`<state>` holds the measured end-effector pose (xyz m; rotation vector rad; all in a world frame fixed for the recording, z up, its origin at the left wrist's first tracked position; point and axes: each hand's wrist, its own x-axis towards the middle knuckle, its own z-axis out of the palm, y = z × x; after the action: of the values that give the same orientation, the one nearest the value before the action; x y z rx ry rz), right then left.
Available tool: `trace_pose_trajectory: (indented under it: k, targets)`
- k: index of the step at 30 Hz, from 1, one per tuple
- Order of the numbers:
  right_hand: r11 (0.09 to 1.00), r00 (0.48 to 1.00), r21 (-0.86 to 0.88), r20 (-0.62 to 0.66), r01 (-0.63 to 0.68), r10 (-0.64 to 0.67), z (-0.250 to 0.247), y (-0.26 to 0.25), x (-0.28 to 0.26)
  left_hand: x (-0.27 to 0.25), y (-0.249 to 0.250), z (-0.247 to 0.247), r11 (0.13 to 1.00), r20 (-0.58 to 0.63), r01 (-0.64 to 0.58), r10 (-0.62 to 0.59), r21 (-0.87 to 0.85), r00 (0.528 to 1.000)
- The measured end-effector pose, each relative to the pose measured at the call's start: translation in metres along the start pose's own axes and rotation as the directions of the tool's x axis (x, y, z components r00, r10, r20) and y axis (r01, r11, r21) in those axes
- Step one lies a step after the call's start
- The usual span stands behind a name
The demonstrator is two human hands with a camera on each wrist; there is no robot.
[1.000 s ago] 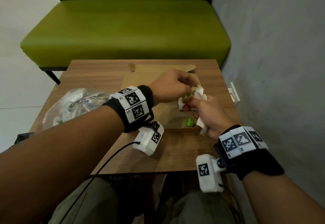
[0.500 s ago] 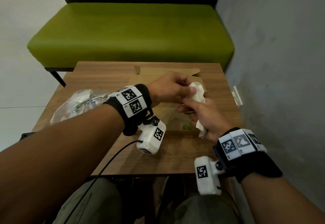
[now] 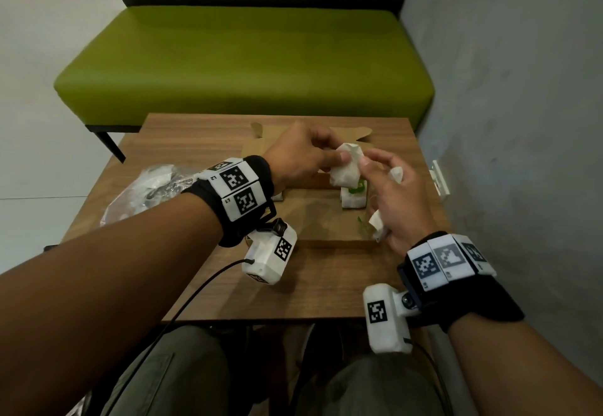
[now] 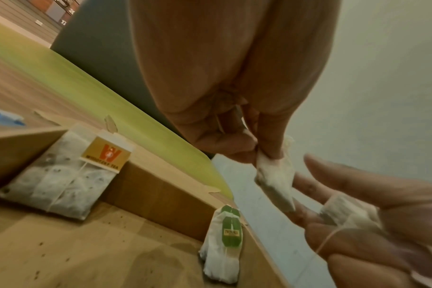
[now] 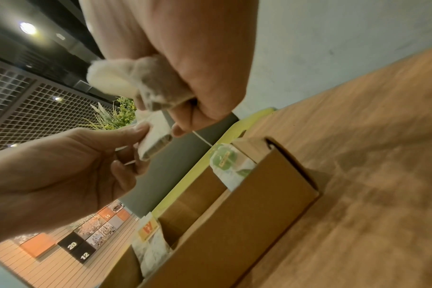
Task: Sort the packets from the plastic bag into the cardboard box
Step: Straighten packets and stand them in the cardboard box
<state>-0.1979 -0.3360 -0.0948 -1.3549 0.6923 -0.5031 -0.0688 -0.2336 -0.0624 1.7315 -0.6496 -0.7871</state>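
Over the open cardboard box (image 3: 329, 242) my left hand (image 3: 332, 154) pinches one white tea-bag packet (image 3: 347, 167) by its top, seen hanging in the left wrist view as the packet (image 4: 275, 175). My right hand (image 3: 388, 187) is just right of it, its lower fingers curled round more packets (image 3: 377, 224), a string trailing from them. Green-tagged packets (image 4: 225, 243) stand against the box's right wall. An orange-tagged packet (image 4: 62, 175) leans in the left corner. The plastic bag (image 3: 150, 187) lies on the table to the left.
The box sits on a small wooden table (image 3: 326, 285) with a grey wall (image 3: 505, 121) close on the right. A green bench (image 3: 244, 63) stands beyond the table's far edge. The box flap (image 3: 355, 133) lies open at the back.
My left hand has drawn one white packet out of the bunch in my right hand. The right hand's thumb and forefinger have loosened and spread.
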Motion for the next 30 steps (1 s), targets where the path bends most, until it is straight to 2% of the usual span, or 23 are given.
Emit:
trace_pose_trajectory:
  k: [4, 7, 9, 12, 14, 17, 19, 23, 30]
  targets:
    - [0.990, 1.000, -0.141, 0.013, 0.025, -0.023, 0.003, 0.001, 0.003, -0.003, 0.001, 0.000, 0.998, 0.046, 0.016, -0.019, 0.057, 0.999]
    - [0.988, 1.000, -0.151, -0.011, 0.014, -0.016, -0.003, 0.006, 0.006, -0.004, 0.003, 0.000, 0.997, 0.083, 0.045, -0.050, 0.061, 0.995]
    - [0.983, 1.000, -0.181, -0.025, -0.004, -0.001, -0.007, 0.009, 0.007, -0.002, 0.000, 0.002, 0.989, 0.075, -0.007, -0.004, 0.147, 0.997]
    - [0.977, 0.999, -0.210, -0.044, -0.039, 0.031, -0.010, 0.013, 0.007, 0.004, -0.008, 0.007, 0.942, 0.091, -0.081, 0.054, 0.327, 0.994]
    - [0.969, 0.994, -0.241, -0.101, -0.062, 0.039, -0.014, 0.017, 0.006, 0.008, -0.014, 0.011, 0.905, 0.101, -0.100, 0.064, 0.413, 0.993]
    - [0.950, 0.983, -0.293, -0.178, -0.104, 0.053, -0.024, 0.023, 0.007, 0.013, -0.023, 0.018, 0.837, 0.127, -0.119, 0.060, 0.535, 0.990]
    - [0.934, 0.980, -0.328, -0.182, -0.140, 0.083, -0.029, 0.028, 0.007, 0.017, -0.030, 0.024, 0.811, 0.122, -0.101, 0.037, 0.576, 0.992]
    - [0.916, 0.980, -0.358, -0.144, -0.182, 0.139, -0.033, 0.037, 0.007, 0.025, -0.039, 0.033, 0.806, 0.053, -0.051, 0.024, 0.590, 0.998]
    - [0.936, 0.985, -0.313, -0.109, -0.159, 0.130, -0.030, 0.033, 0.008, 0.031, -0.043, 0.042, 0.855, -0.058, -0.002, 0.037, 0.519, 0.998]
